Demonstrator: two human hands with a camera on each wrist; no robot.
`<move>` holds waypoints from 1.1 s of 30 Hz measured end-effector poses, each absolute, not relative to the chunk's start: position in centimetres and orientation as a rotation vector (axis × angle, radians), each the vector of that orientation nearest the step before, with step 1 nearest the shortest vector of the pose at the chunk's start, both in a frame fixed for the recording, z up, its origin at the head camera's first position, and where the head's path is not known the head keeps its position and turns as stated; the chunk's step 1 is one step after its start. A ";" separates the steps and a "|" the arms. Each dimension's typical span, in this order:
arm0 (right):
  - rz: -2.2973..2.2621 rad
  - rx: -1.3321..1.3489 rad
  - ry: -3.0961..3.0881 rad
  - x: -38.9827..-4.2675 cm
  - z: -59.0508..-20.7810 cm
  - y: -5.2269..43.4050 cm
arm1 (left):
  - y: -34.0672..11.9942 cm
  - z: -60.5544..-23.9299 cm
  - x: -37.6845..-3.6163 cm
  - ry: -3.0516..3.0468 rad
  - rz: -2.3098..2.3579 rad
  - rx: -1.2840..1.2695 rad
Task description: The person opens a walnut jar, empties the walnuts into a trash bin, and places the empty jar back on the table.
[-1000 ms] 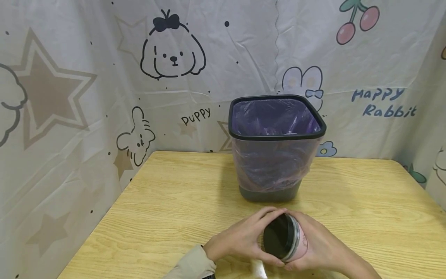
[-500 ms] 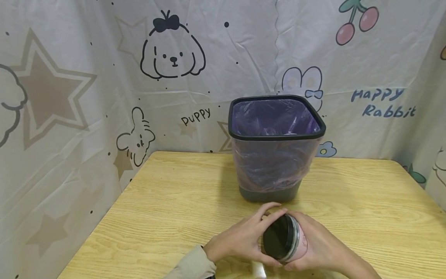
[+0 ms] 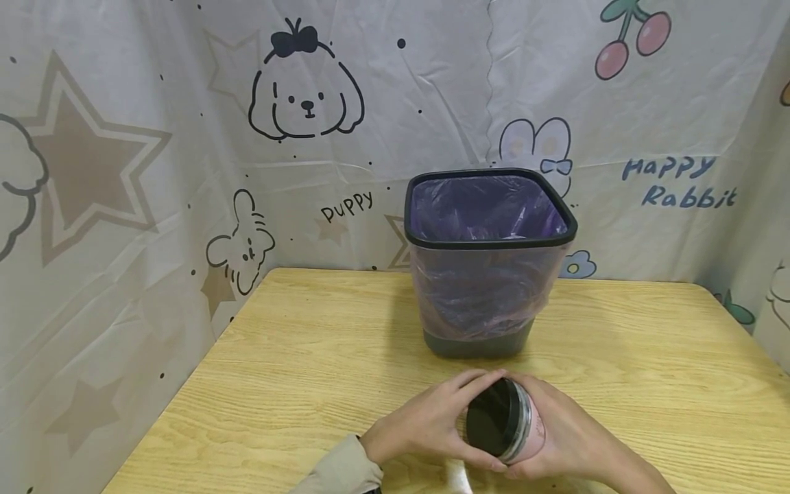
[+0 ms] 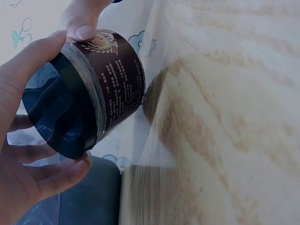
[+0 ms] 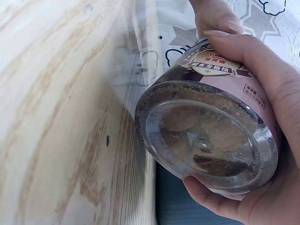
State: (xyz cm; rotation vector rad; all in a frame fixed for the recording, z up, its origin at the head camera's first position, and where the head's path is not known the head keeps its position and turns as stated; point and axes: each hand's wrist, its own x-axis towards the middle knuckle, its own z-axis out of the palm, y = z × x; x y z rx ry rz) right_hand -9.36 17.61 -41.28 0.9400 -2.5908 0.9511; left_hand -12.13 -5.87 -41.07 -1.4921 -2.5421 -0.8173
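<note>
Both hands hold a clear plastic jar [image 3: 524, 427] with a dark label and brown powder inside, tilted on its side just above the wooden table [image 3: 296, 384]. My left hand [image 3: 426, 422] curls its fingers round the jar's black lid [image 3: 492, 418]. My right hand [image 3: 568, 439] wraps the jar's body [image 5: 220, 117]. In the left wrist view the lid [image 4: 61, 112] faces the camera with my left fingers [image 4: 56, 176] along its rim. The right wrist view shows the jar's clear bottom [image 5: 211, 140].
A dark bin [image 3: 490, 240] lined with a purple bag stands on the table behind the hands. A printed cartoon cloth [image 3: 185, 137] hangs all around the table. The table's left edge [image 3: 179, 391] runs close to the cloth.
My left fingers have shifted slightly round the lid. The jar and right hand stay nearly where they were.
</note>
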 end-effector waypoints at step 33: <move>0.967 0.919 -2.605 -9.3 -41.2 17.5 | -5.6 -41.4 -12.0 -2.573 -0.977 -1.443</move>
